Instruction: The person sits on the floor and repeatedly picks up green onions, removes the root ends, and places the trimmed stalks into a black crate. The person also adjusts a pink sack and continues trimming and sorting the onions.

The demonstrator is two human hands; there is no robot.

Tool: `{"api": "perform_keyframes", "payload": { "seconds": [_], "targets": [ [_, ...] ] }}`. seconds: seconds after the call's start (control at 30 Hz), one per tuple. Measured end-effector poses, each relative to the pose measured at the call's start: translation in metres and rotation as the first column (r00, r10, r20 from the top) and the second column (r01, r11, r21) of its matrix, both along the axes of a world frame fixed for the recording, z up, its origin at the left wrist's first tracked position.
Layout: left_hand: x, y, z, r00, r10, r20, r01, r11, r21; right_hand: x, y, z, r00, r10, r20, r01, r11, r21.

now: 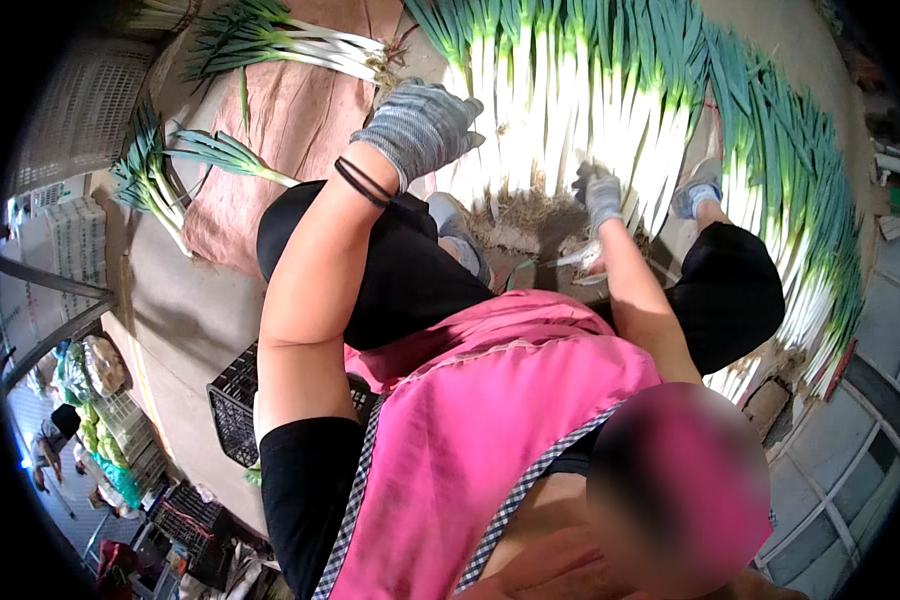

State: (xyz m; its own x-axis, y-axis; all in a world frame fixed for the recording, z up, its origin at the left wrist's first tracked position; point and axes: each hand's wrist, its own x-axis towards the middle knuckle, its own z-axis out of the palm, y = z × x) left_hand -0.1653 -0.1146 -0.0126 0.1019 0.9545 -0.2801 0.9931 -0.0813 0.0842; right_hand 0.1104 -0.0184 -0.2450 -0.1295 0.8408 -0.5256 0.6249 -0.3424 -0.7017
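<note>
Long green onions [562, 112] lie in a wide row before me, green leaves away from me and white stalks and roots toward me. My left hand [424, 127], in a grey knit glove, hovers at the row's left side. Its thumb and forefinger are apart, with nothing visible between them. Lower on the right, my right hand [602, 199], also gloved, touches the white stalks near their root ends. Its fingertips are shaded, so a grip on a stalk cannot be made out. Loose roots [532, 206] and soil lie between my shoes.
A second onion row [787, 165] curves along the right. At left, a pinkish woven sack [292, 112] lies under an onion bundle [292, 45], with loose onions [150, 176] beside it. A black plastic crate [236, 409] stands behind my left side. Another person [52, 442] is farther off, lower left.
</note>
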Motion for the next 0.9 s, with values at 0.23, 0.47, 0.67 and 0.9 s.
{"api": "perform_keyframes", "payload": {
  "seconds": [0.23,0.47,0.67,0.9],
  "targets": [
    [-0.001,0.01,-0.016,1.0,-0.005,-0.02,0.003,0.998,-0.06,0.002,0.024,-0.057,0.953,-0.077,0.293,-0.073,0.88,0.47],
    [0.006,0.016,-0.011,0.999,-0.051,-0.004,0.05,0.986,-0.162,-0.014,0.056,-0.057,0.876,0.244,0.415,-0.221,0.97,-0.104],
    [0.011,0.029,-0.017,0.998,-0.061,0.02,0.063,0.994,-0.092,-0.017,0.053,-0.043,0.988,0.011,0.151,-0.006,0.999,-0.032],
    [0.036,0.064,-0.029,0.962,0.055,0.267,-0.024,0.993,-0.117,-0.037,0.021,0.103,0.734,-0.181,-0.655,-0.004,0.963,-0.27]
  ]
}}
